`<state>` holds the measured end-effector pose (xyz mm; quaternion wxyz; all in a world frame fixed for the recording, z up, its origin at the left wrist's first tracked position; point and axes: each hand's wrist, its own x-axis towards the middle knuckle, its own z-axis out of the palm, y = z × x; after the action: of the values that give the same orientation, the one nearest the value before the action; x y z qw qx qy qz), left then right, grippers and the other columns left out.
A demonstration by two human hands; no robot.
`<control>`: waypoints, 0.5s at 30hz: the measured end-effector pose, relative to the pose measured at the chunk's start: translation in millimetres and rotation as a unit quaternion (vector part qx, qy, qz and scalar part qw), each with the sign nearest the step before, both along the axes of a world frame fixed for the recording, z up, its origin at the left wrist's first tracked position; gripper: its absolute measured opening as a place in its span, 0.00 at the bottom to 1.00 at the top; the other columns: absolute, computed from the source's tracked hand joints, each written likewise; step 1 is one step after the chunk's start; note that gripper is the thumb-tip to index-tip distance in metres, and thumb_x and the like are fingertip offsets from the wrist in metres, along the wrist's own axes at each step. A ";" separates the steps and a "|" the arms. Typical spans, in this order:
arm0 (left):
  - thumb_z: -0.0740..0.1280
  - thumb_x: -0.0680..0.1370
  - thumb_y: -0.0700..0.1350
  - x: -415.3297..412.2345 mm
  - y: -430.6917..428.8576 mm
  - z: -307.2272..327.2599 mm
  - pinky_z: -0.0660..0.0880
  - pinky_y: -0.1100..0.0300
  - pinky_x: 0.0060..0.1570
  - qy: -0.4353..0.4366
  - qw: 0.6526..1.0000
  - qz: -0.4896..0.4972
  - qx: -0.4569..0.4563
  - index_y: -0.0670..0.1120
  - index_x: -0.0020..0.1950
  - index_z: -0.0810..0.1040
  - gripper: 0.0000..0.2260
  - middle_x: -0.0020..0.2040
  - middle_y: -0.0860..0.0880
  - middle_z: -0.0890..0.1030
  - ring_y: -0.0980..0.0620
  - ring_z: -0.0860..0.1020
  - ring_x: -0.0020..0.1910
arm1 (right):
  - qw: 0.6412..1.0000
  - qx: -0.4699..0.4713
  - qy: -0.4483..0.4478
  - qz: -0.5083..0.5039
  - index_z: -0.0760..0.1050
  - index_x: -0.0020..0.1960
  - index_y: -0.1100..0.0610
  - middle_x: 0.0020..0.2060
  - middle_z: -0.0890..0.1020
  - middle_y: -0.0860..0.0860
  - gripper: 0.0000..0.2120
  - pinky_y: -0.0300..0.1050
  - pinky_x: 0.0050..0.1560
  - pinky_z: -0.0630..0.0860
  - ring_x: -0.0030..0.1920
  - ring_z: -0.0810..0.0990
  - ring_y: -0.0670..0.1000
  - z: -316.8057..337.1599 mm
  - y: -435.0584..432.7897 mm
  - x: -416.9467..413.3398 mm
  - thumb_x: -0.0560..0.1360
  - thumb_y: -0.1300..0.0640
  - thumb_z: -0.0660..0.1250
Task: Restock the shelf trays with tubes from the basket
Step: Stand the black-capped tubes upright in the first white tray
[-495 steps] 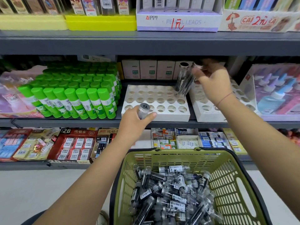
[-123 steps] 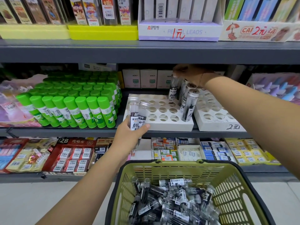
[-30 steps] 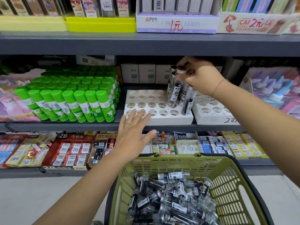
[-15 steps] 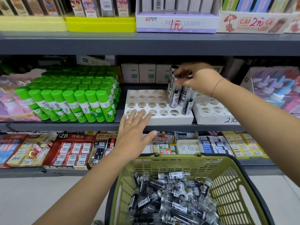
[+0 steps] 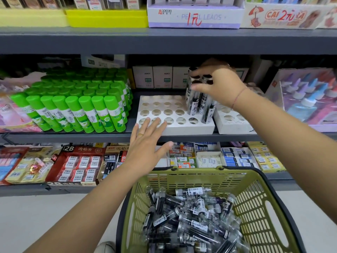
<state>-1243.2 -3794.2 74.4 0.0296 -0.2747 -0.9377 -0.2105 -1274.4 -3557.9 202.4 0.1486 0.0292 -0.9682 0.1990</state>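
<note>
A white tray (image 5: 182,129) with round holes sits on the middle shelf, and a second white tray (image 5: 231,127) stands beside it on the right. Several clear tubes (image 5: 191,105) with black labels stand upright in the first tray's right-hand holes. My right hand (image 5: 220,84) reaches over their caps, thumb and fingers closed around the top of one tube. My left hand (image 5: 145,148) is flat and open, fingertips over the tray's front left holes, holding nothing. Below, the green basket (image 5: 200,173) holds a pile of loose tubes (image 5: 191,216).
Green glue sticks (image 5: 82,106) stand packed to the left of the tray. White boxes (image 5: 153,77) line the back of the shelf. A pack of blue-capped bottles (image 5: 310,99) sits on the right. The upper shelf edge (image 5: 164,41) hangs close above my right hand.
My right hand has lowered the tube into the cluster at the tray's right side and now sits over the caps. My left hand stays open at the tray's front.
</note>
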 end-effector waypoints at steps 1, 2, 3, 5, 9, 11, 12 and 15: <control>0.41 0.72 0.70 1.4 -1.0 -1.0 0.30 0.60 0.72 0.008 1.000 -0.004 0.018 0.57 0.79 0.52 0.37 0.79 0.56 0.49 0.61 0.39 0.75 | 0.999 0.008 0.040 -0.003 0.77 0.61 0.47 0.55 0.80 0.50 0.19 0.48 0.62 0.70 0.58 0.76 0.52 -5.4 -5.4 9.3 0.72 0.43 0.68; 0.44 0.74 0.68 4.6 -1.7 -1.8 0.32 0.61 0.73 0.023 0.999 -0.006 0.041 0.55 0.78 0.56 0.35 0.79 0.56 0.51 0.61 0.41 0.75 | 0.996 0.008 0.093 -0.004 0.77 0.61 0.48 0.53 0.79 0.50 0.18 0.48 0.61 0.69 0.57 0.74 0.52 -12.2 -12.6 22.7 0.73 0.44 0.68; 0.47 0.77 0.66 9.2 -2.9 -4.2 0.36 0.60 0.74 0.043 0.997 -0.002 0.070 0.53 0.77 0.60 0.32 0.79 0.55 0.55 0.59 0.45 0.76 | 0.989 -0.003 0.147 0.007 0.77 0.59 0.49 0.51 0.78 0.50 0.17 0.46 0.59 0.68 0.56 0.73 0.51 -21.2 -21.9 38.6 0.73 0.45 0.68; 0.54 0.80 0.58 23.4 -8.2 -13.6 0.49 0.55 0.75 0.066 0.989 0.022 0.131 0.50 0.73 0.68 0.25 0.75 0.52 0.65 0.54 0.57 0.76 | 0.980 -0.048 0.181 0.066 0.79 0.55 0.52 0.49 0.77 0.50 0.13 0.41 0.55 0.66 0.53 0.72 0.50 -52.8 -43.1 72.3 0.73 0.49 0.68; 0.57 0.81 0.55 58.1 -31.2 -59.0 0.57 0.54 0.72 0.000 0.994 0.056 0.089 0.47 0.72 0.71 0.22 0.72 0.50 0.70 0.50 0.65 0.72 | 0.976 -0.133 -0.124 0.121 0.77 0.59 0.53 0.52 0.77 0.48 0.16 0.45 0.57 0.74 0.50 0.74 0.45 -163.2 -69.7 119.7 0.72 0.50 0.70; 0.59 0.81 0.54 74.8 -48.9 -91.7 0.55 0.51 0.74 -0.068 0.992 0.104 0.036 0.48 0.76 0.65 0.24 0.76 0.50 0.64 0.49 0.62 0.74 | 0.946 -0.151 -0.276 0.076 0.72 0.64 0.52 0.56 0.77 0.50 0.22 0.47 0.61 0.73 0.52 0.74 0.45 -219.8 -72.7 134.5 0.72 0.48 0.70; 0.59 0.81 0.54 83.5 -57.1 -105.2 0.56 0.48 0.74 -0.101 0.986 0.130 0.020 0.47 0.77 0.61 0.26 0.77 0.48 0.61 0.47 0.61 0.75 | 0.930 -0.166 -0.324 0.049 0.70 0.67 0.52 0.59 0.76 0.51 0.25 0.47 0.63 0.72 0.55 0.74 0.46 -242.3 -74.0 140.9 0.72 0.47 0.70; 0.58 0.81 0.56 104.1 -71.0 -128.3 0.61 0.47 0.73 -0.153 0.974 0.166 0.011 0.48 0.80 0.49 0.31 0.80 0.48 0.52 0.47 0.57 0.77 | 0.907 -0.182 -0.380 0.009 0.63 0.72 0.55 0.70 0.69 0.53 0.33 0.47 0.69 0.66 0.68 0.68 0.52 -291.1 -80.8 148.1 0.72 0.46 0.70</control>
<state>-1139.1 -3865.2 -53.9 -0.0769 -0.0791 -0.9613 -0.2523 -1126.4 -3638.7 -88.7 -0.2301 -0.0677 -0.8978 0.3692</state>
